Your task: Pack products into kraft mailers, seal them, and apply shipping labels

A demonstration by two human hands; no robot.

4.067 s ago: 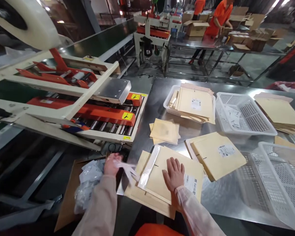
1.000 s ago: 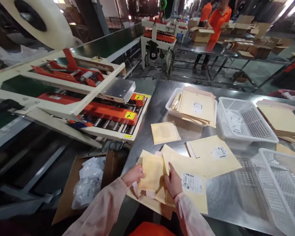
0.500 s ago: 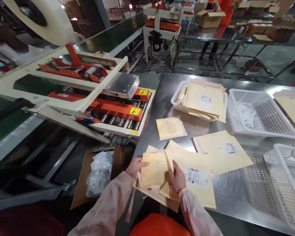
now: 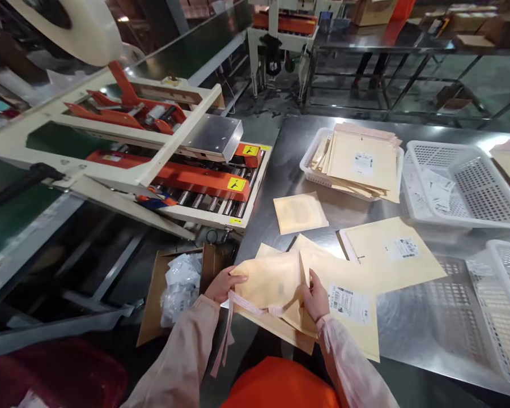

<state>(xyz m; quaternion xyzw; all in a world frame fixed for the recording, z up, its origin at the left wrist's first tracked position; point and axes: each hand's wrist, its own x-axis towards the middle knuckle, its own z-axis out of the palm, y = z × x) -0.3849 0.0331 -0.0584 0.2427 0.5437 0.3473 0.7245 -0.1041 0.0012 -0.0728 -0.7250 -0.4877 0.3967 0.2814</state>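
My left hand (image 4: 225, 284) pinches the left edge of a small yellow padded envelope (image 4: 267, 279), thumb on top. A thin pinkish strip (image 4: 250, 306) runs along that envelope's near edge and dangles below it. My right hand (image 4: 315, 297) grips the left edge of a larger padded envelope (image 4: 361, 272) with a white barcode label (image 4: 349, 304); its fingertips are partly hidden. More envelopes lie beneath both, overhanging the table's near edge. Beyond them are another small padded envelope (image 4: 301, 212) and a labelled large one (image 4: 395, 255).
On the metal table (image 4: 272, 175) stand a white basket (image 4: 309, 174) heaped with envelopes, a basket (image 4: 471, 221) with clear packets and another basket (image 4: 501, 249) at right. A carton (image 4: 151, 303) of plastic packets sits low left, beside a roller carton-sealing machine (image 4: 195, 187). A person stands behind.
The small envelope in my left hand has tilted and shifted up and left, baring the pinkish strip along its near edge. My right hand keeps its grip. The camera has tipped slightly downward.
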